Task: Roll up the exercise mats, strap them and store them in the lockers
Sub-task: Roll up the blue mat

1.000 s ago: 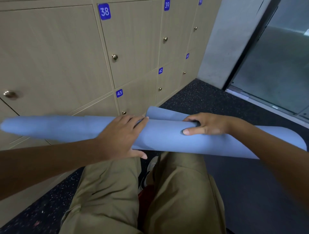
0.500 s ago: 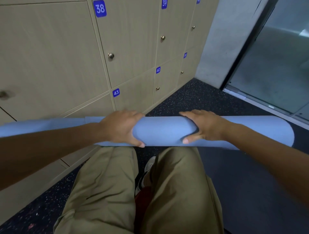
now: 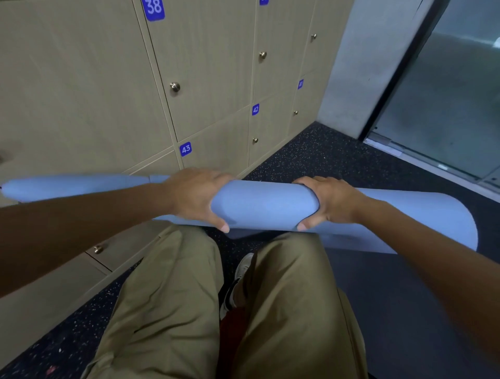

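Between the left hand [image 3: 194, 197] and right hand [image 3: 328, 201], both wrapped in a firm grip around the rolled blue mat [image 3: 263, 205] above the knees, keep even squeeze, holding the loose edge under the thumbs before strapping.

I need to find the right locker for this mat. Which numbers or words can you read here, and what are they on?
"38": blue tag on the upper locker door.
"43": blue tag on the lower door.
"42": blue tag, one door further right.
"41", faint: tag beyond that.
Top-edge tag: cut off, unreadable.
The blue mat carries no text.
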`<state>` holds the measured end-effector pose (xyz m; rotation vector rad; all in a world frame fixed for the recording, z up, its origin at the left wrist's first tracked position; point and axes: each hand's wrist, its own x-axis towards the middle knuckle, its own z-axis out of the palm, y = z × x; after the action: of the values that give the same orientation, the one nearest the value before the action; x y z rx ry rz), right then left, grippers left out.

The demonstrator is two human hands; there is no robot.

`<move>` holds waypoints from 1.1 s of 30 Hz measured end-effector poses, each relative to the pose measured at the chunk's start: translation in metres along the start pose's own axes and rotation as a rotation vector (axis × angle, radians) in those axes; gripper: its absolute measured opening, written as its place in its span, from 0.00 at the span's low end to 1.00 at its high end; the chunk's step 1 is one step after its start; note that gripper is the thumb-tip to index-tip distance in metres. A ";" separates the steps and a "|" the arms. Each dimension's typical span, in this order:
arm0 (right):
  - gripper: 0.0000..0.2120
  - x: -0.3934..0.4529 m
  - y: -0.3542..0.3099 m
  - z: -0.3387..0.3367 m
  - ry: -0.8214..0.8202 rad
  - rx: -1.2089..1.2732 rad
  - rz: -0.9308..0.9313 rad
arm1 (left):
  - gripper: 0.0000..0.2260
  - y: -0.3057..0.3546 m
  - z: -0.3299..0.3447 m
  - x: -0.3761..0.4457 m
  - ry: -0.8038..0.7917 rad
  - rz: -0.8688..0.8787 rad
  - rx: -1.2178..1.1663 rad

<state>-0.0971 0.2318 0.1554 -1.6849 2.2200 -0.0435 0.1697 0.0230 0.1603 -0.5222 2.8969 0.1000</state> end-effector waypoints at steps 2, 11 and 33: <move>0.46 0.005 0.004 -0.004 -0.034 0.091 -0.001 | 0.59 0.001 0.009 -0.001 0.063 0.003 0.135; 0.53 0.012 -0.001 -0.009 0.000 0.033 -0.019 | 0.46 -0.001 0.007 0.006 0.155 -0.015 0.124; 0.57 -0.119 -0.057 -0.137 0.318 -0.325 0.041 | 0.40 0.004 -0.169 -0.102 0.220 -0.018 -0.021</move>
<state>-0.0568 0.3010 0.3275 -1.9098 2.6114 0.0684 0.2311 0.0444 0.3463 -0.5974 3.1067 0.0745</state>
